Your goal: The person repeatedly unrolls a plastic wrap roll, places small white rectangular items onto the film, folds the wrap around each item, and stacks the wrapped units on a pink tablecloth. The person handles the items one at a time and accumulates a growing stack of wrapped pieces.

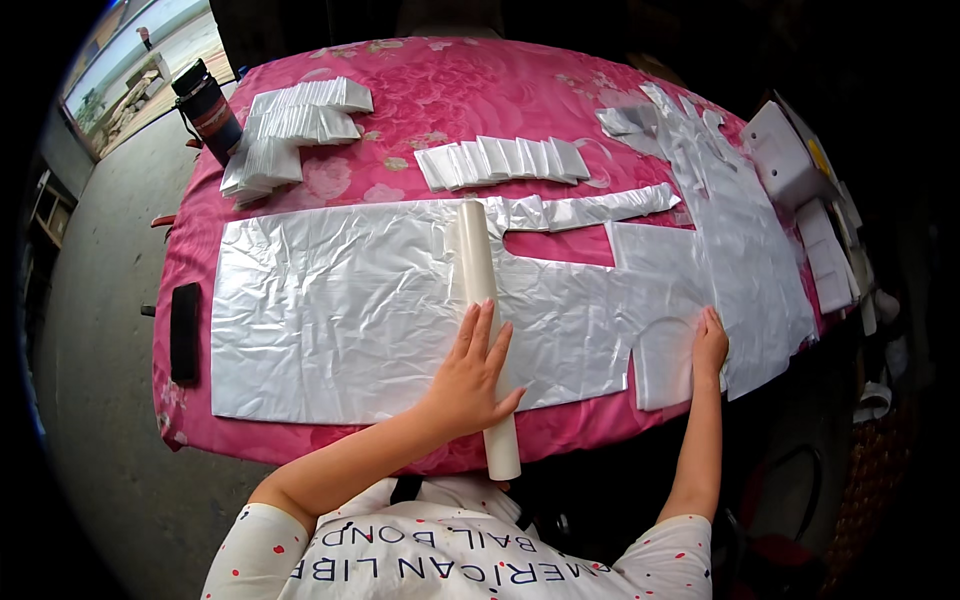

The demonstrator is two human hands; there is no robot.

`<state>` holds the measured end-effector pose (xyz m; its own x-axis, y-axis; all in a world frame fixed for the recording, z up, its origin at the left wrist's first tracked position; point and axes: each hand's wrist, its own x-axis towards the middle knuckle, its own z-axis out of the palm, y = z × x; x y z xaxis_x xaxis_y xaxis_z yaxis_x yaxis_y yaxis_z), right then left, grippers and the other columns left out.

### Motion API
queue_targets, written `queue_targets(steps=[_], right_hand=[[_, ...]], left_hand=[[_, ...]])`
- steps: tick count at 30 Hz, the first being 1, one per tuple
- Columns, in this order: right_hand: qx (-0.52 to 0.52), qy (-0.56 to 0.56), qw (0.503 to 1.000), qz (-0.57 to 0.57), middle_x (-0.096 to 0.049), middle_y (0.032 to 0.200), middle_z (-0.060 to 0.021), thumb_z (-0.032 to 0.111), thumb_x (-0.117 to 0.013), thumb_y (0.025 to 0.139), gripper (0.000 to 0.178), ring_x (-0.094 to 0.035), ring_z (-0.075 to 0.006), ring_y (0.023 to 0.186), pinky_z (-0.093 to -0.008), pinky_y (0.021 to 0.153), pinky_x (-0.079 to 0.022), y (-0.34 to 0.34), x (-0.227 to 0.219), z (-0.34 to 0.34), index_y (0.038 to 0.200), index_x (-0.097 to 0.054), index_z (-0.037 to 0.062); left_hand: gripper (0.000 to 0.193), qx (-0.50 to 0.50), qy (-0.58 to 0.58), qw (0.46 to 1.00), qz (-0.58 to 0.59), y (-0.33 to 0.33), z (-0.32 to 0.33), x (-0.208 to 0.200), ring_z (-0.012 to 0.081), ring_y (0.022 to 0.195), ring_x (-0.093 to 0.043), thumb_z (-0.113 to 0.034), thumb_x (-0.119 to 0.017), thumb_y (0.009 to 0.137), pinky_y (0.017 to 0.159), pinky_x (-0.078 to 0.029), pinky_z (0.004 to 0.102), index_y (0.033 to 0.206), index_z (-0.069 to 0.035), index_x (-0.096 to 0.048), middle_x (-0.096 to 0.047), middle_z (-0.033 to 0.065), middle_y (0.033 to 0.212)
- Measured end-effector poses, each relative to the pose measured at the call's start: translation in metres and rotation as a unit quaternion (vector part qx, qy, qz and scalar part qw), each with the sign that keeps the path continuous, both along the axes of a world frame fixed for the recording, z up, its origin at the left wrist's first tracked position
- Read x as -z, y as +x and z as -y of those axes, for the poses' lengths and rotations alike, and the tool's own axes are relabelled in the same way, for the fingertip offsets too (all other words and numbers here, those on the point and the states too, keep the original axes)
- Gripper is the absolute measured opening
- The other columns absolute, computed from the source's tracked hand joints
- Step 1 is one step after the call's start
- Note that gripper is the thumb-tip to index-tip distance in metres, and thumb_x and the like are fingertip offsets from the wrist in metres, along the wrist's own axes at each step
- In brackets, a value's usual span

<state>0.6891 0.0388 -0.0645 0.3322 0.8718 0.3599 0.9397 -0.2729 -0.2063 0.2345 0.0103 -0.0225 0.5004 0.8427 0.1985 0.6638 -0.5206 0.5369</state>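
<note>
A long pale tube lies nearly upright in the picture across a wide white plastic bag spread flat on the table. My left hand rests on this tube with its fingers stretched out and apart, not wrapped round it. The bag's right end is cut into handle strips, with a gap between them. To the right, my right hand is closed, fingers pressed together at the edge of a second white plastic bag. The fingertips partly hide its grip. More loose white bags lie beyond that hand.
Folded white bundles lie at the far left of the pink flowered tablecloth, and another row at the middle back. A dark bottle stands at the left edge, above a black oblong object. White boxes line the right.
</note>
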Motion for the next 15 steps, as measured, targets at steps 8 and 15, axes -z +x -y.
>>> queue_targets(steps=[8,15], right_hand=[[0.048,0.055,0.997,0.021,-0.065,0.095,-0.0110,0.010,-0.061,0.077,0.011,-0.060,-0.0304,0.086,-0.0378,0.076,-0.047,-0.038,-0.031,0.005,0.082,-0.062,0.0008],[-0.157,0.096,0.946,-0.268,-0.060,0.074,-0.0048,0.002,-0.066,0.074,0.015,-0.055,-0.0145,0.061,-0.0265,0.057,-0.045,-0.183,-0.088,0.024,0.081,-0.052,0.0034]], left_hand=[[0.067,-0.008,-0.018,1.000,-0.010,0.007,0.001,0.000,0.0434,0.136,-0.004,-0.035,-0.063,0.075,0.108,-0.009,0.0533,0.129,-0.002,-0.042,-0.007,0.0274,0.146],[0.071,0.036,0.011,0.995,0.087,0.005,0.009,-0.004,0.0436,0.135,-0.008,-0.032,-0.064,0.076,0.108,-0.014,0.0514,0.133,-0.002,-0.034,-0.010,0.0254,0.146]])
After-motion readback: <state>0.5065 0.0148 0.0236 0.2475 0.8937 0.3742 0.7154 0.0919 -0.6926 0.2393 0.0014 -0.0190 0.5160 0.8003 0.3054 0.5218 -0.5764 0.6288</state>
